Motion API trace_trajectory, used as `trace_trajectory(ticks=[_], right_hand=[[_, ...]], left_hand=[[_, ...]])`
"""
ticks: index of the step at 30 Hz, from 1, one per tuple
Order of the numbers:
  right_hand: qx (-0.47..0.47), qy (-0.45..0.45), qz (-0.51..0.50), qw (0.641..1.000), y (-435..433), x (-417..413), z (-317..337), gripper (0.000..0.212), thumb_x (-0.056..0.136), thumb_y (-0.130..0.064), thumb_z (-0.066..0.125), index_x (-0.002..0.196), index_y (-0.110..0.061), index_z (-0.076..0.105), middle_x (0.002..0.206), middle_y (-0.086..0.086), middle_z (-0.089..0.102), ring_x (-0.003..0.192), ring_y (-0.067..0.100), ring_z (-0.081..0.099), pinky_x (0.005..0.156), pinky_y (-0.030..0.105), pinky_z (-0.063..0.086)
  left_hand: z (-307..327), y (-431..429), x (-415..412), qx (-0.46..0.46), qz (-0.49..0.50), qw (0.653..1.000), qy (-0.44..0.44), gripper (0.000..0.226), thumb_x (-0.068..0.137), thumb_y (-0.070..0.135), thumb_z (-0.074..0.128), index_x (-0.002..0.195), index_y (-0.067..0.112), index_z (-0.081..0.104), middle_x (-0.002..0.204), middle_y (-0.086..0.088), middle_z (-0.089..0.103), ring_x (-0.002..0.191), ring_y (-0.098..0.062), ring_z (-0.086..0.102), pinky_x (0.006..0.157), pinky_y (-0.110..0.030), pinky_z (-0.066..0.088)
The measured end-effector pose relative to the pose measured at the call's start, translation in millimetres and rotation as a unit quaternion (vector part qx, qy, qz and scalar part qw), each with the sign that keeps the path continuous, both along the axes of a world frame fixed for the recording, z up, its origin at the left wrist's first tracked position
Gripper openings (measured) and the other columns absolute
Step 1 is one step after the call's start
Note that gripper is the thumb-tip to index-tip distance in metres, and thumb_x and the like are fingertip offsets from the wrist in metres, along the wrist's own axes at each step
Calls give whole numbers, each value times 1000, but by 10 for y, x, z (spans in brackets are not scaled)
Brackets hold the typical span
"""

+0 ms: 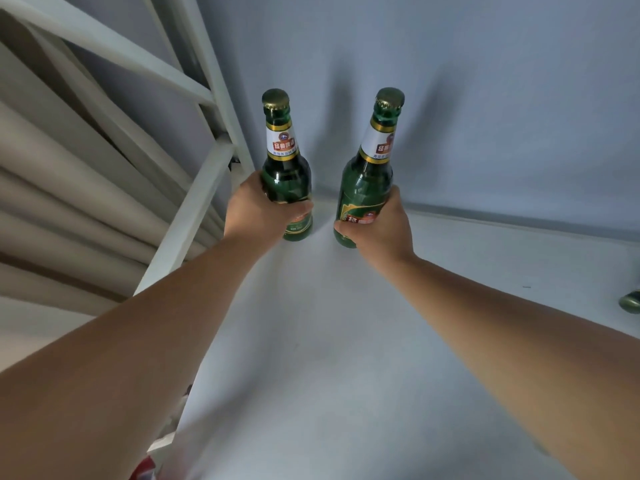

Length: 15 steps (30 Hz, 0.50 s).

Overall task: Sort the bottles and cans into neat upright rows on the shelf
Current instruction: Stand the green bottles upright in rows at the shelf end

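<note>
Shelf [485, 278] free on R; frame [194, 209] blocks L.

two bottles [286, 168] [367, 174] side by side on shelf [329, 341]

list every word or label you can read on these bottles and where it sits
"经典啤酒", as best it reads: red band on the left bottle neck label.
"经典", rest turned away: right bottle neck label.
"经", rest covered by the right hand: right bottle body label.
Small print under the neck bands and on the left bottle's lower label: too blurred to read.
</note>
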State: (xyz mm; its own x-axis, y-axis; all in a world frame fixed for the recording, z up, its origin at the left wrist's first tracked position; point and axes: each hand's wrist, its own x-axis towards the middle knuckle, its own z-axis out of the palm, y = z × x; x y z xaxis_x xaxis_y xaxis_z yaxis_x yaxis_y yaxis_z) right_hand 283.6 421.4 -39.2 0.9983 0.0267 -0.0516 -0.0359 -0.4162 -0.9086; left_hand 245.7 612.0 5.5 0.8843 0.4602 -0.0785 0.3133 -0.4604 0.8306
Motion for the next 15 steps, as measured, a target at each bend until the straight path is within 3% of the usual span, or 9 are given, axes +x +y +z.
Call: trace_trajectory(ticks=[6, 12, 15], right_hand=[[-19, -1, 0, 1000, 46, 141, -101, 73, 66, -26, 90, 123, -25, 46, 94, -23, 57, 92, 13, 62, 84, 35, 54], [-28, -9, 4, 1000, 88, 177, -182, 70, 67, -25, 89, 121, -26, 45, 99, -17, 63, 95, 17, 66, 85, 42, 57], [-41, -15, 5, 999, 111, 167, -216, 67, 69, -28, 88, 115, -34, 39, 106, -14, 64, 95, 17, 66, 84, 42, 57]], left_hand=[[-112, 94, 98, -7, -11, 1000, 7, 62, 70, 32, 90, 124, 27, 61, 110, 13, 69, 100, -12, 65, 84, -30, 53], [-140, 192, 225, -29, -45, 998, 13, 63, 71, 28, 90, 126, 28, 61, 110, 15, 67, 101, -10, 64, 75, -17, 47], [-155, 278, 300, -26, -78, 996, 30, 64, 70, 27, 91, 125, 29, 61, 114, 15, 67, 106, -11, 65, 84, -23, 50]])
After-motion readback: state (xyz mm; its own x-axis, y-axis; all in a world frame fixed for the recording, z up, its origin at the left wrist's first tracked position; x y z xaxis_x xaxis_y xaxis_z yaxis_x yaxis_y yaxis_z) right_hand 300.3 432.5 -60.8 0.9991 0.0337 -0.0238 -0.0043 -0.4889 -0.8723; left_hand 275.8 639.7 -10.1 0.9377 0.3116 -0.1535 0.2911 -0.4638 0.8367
